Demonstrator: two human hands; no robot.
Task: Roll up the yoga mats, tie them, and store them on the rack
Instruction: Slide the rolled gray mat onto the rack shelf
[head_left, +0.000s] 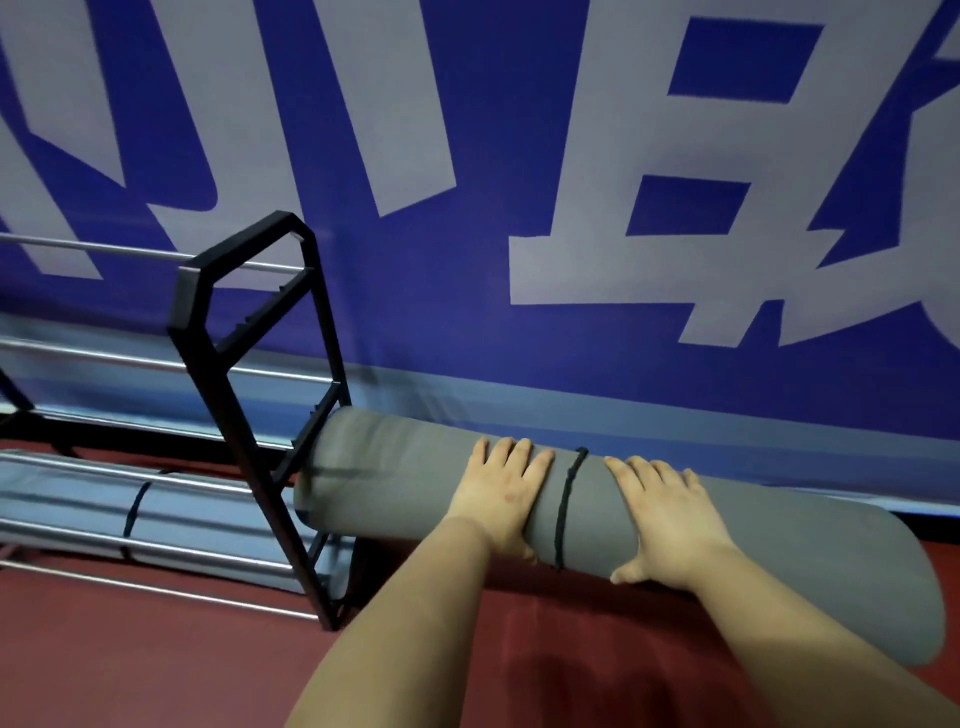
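1. Head view: the left hand (501, 488) lies on top of a rolled grey mat (415, 467), fingers laid nearly straight over its curve and the thumb tucked down the near side; it presses flat on the roll with no curled grip
2. The right hand (662, 512) rests on the same mat just right of the left hand, fingers spread and straight, the thumb low against the near side of the roll; it too lies flat, not clenched
3. Between the two hands a black cord (569, 506) runs around the mat, close to both but under neither
4. Left of the left hand, the mat's end pokes in through the black side frame of the rack (208, 358), at the level of a lower shelf; right of the right hand, the rest of the roll reaches out past the rack over the red floor (156, 649)
5. Far to the left of the left hand and lower, a light blue mat (67, 499) lies on the rack's silver bars, with a dark tie (134, 512) around it
6. Beyond both hands, behind the mat and rack, hangs a blue banner (467, 260) with large pale characters
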